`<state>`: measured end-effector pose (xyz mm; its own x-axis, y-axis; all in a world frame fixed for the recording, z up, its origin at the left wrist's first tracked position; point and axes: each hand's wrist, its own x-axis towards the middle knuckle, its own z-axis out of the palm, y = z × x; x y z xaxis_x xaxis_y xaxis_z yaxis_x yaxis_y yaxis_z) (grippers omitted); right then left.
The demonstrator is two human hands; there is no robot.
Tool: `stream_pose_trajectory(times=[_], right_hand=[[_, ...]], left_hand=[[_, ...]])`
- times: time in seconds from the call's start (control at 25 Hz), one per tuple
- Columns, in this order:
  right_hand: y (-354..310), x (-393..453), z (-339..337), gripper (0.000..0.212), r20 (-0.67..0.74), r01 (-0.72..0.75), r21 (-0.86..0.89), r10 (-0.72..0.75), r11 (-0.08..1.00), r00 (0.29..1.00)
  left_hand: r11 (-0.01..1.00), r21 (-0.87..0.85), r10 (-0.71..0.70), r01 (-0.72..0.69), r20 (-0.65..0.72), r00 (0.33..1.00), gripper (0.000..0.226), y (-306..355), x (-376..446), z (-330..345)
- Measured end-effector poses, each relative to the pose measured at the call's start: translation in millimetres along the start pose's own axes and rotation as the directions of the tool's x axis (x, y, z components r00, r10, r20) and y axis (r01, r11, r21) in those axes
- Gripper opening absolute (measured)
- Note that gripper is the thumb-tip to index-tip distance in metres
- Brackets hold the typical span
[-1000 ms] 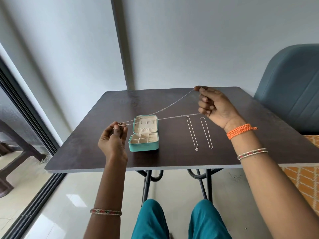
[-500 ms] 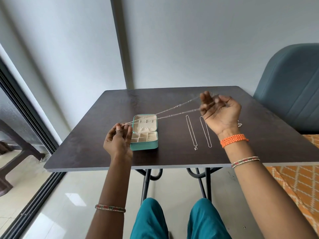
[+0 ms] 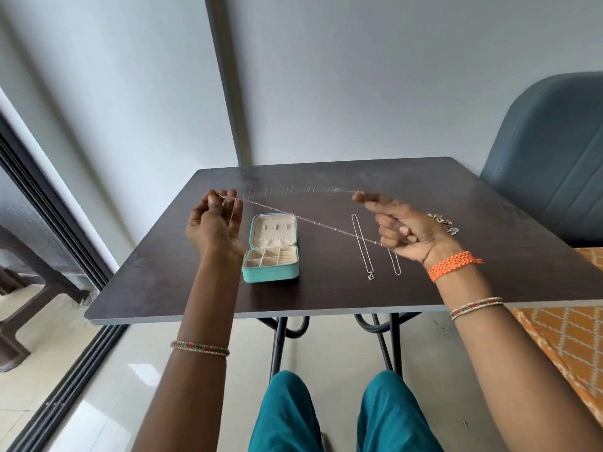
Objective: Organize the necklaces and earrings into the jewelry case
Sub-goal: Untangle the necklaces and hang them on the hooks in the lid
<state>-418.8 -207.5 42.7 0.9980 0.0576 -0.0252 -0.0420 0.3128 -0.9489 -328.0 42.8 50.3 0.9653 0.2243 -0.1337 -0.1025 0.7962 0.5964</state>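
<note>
Earrings (image 3: 444, 222) half hidden behind right hand (image 3: 411, 230) (upper chain (image 3: 306, 190) strand motion-blurred)

The open jewelry case (image 3: 271, 247) sits between the raised hands, with a beaded chain (image 3: 313, 221) stretched across just above its lid — a barrier to reaching in from above. Bare table (image 3: 169, 272) lies left of the case; two necklaces (image 3: 365, 246) occupy its right.

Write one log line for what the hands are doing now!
left hand: pinches chain necklace | right hand: holds its other end | jewelry case: open on table | two necklaces: not yet stored
</note>
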Motion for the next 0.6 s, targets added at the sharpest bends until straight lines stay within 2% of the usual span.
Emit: stream_pose_trajectory(times=[0.16, 0.28, 0.4, 0.48, 0.6], right_hand=[[1, 4, 0, 0.022, -0.097, 0.227, 0.304, -0.207, 0.925, 0.974], [4, 4, -5, 0.018, -0.148, 0.256, 0.468, -0.211, 0.846, 0.966], [3, 0, -12, 0.003, -0.172, 0.263, 0.476, -0.205, 0.839, 0.964], [0, -2, -12, 0.015, -0.201, 0.259, 0.445, -0.186, 0.857, 0.962], [-2, 2, -12, 0.042, -0.338, 0.246, 0.355, -0.122, 0.902, 0.933]], left_hand=[[0.997, 0.081, 0.004, 0.001, -0.059, 0.998, 0.017, -17, -5, -16], [0.993, 0.115, 0.036, -0.024, -0.102, 0.994, 0.018, -26, -2, -28], [0.984, 0.162, 0.076, -0.072, -0.015, 0.997, 0.018, -23, 6, -39], [0.955, 0.255, 0.124, -0.149, 0.110, 0.986, 0.019, -21, 8, -44], [0.890, 0.376, 0.159, -0.257, 0.272, 0.949, 0.019, -20, 8, -51]])
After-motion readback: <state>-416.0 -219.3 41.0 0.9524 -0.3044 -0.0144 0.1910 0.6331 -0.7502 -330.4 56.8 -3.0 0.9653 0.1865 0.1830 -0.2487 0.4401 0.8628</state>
